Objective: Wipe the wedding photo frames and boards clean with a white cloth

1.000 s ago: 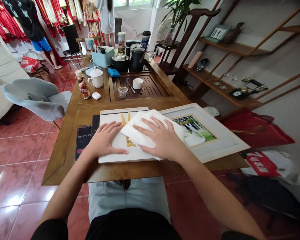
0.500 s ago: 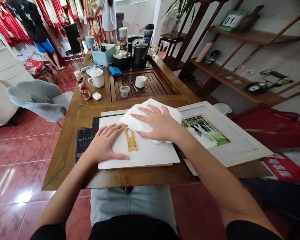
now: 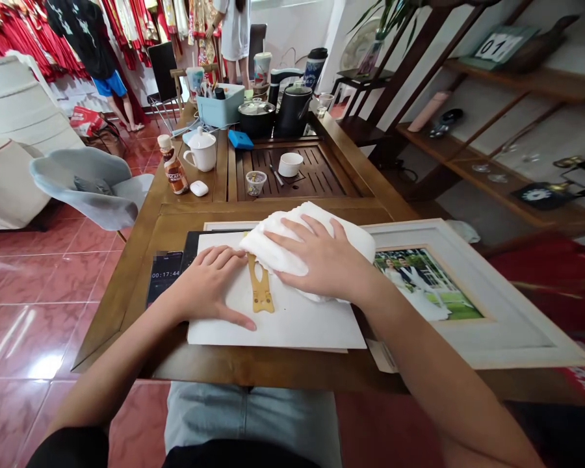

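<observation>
My left hand (image 3: 212,283) lies flat on a white board (image 3: 302,328), fingers stretched out and thumb apart. With fingers spread, my right hand (image 3: 324,260) presses on a folded white cloth (image 3: 273,242) that rests on the board. Between the hands lies a flat yellow-gold piece (image 3: 262,292) with cut-out openings and small holes at its near end. Its far end is covered by the cloth. Under the board's left side shows a dark edge (image 3: 191,246). A framed wedding photo (image 3: 511,305) lies to the right, partly behind my right forearm.
A phone (image 3: 164,274) showing a running timer lies left of the board. Farther back stand a brown-labelled bottle (image 3: 174,170), a lidded white mug (image 3: 202,153), a small plastic cup (image 3: 256,184), a white bowl (image 3: 290,164) and a black kettle (image 3: 293,110). Two people stand in the background.
The view has shifted, so the table things appear farther right. Both hands keep nearly the same places on the board and cloth. The phone's timer has advanced a second.
</observation>
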A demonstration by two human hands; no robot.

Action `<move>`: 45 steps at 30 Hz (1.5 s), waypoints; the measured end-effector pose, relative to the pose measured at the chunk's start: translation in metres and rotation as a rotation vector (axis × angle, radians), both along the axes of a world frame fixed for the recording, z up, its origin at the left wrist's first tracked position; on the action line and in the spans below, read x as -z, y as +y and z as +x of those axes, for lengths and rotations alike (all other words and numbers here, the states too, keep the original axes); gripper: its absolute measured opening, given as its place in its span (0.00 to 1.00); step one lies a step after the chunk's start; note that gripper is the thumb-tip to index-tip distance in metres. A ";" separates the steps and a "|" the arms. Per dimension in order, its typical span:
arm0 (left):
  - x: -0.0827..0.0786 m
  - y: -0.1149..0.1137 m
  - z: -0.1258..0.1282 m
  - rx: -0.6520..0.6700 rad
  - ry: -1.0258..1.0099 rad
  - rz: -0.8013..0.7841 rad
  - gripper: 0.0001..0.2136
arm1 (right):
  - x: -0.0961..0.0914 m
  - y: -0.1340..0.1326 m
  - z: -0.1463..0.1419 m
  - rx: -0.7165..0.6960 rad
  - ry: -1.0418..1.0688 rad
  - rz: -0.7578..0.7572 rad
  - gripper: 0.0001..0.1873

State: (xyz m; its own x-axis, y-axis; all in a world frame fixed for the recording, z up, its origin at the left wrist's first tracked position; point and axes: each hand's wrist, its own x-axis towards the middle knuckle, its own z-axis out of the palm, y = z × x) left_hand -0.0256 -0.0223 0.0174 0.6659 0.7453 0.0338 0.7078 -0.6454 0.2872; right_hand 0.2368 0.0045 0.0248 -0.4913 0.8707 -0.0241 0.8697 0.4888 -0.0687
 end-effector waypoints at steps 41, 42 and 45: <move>0.015 -0.007 -0.003 0.023 -0.096 0.027 0.48 | 0.004 -0.014 0.026 -0.153 0.215 0.034 0.31; 0.016 -0.007 -0.003 0.022 -0.099 0.027 0.48 | 0.004 -0.014 0.025 -0.137 0.210 0.048 0.32; 0.017 -0.007 -0.002 0.015 -0.113 0.026 0.48 | 0.002 -0.016 0.029 -0.191 0.214 0.026 0.31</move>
